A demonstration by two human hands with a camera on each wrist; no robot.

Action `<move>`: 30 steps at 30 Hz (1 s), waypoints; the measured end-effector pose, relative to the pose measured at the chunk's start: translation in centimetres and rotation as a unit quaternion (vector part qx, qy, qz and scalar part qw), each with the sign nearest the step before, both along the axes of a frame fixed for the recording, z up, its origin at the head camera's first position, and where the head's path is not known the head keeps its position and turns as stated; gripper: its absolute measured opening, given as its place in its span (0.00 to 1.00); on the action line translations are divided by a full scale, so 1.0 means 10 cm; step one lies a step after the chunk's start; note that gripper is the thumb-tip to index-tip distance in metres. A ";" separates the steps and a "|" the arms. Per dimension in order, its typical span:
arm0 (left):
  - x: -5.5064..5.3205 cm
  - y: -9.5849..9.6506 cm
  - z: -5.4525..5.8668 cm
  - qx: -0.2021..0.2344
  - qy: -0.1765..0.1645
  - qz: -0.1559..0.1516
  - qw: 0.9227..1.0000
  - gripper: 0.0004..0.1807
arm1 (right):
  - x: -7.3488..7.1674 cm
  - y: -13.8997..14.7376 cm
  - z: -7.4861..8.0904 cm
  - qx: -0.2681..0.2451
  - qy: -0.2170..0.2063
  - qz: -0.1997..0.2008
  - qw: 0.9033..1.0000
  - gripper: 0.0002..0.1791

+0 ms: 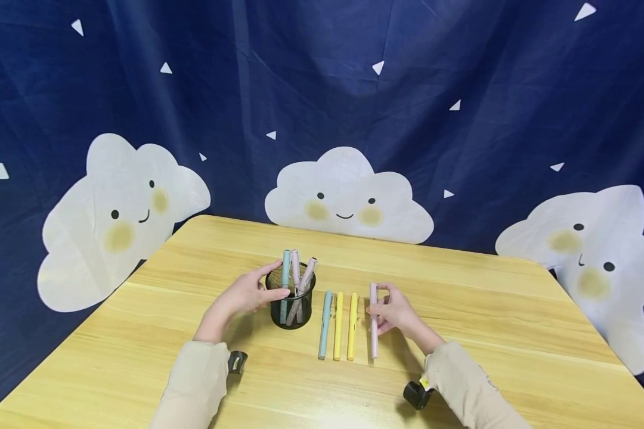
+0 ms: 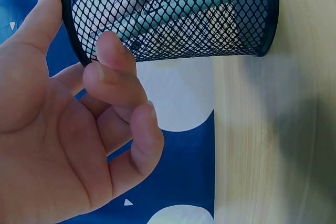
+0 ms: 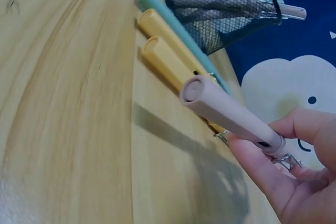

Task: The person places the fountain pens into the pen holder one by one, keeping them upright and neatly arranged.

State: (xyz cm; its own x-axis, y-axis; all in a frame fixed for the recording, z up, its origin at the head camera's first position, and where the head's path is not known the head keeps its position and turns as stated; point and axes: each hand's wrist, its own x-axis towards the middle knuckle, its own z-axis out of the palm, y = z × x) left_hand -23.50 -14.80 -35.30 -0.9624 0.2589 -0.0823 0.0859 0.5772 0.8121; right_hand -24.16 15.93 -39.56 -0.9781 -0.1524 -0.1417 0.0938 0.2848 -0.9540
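Observation:
A black mesh pen holder [image 1: 291, 313] stands upright on the table with one teal pen [image 1: 285, 268] and two pale lilac pens in it. My left hand [image 1: 249, 292] grips its rim from the left, thumb on the near side and a finger at the back. In the left wrist view the mesh wall [image 2: 173, 30] fills the top, beside the curled fingers. My right hand [image 1: 394, 311] pinches a pale lilac pen [image 1: 374, 342] between thumb and fingers. From the right wrist view, that pen [image 3: 231, 108] is raised off the table, its shadow below it.
Between the holder and my right hand, a teal pen [image 1: 325, 328] and two yellow pens, the left one [image 1: 338, 328] and the right one [image 1: 352, 333], lie side by side on the wooden table [image 1: 461, 286]. A blue cloud-print curtain [image 1: 322, 89] hangs behind the table.

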 end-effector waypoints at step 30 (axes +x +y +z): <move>0.01 0.01 0.00 0.017 -0.009 0.008 1.000 0.43 | -0.01 -0.21 0.14 -0.077 0.036 -0.033 0.996 0.37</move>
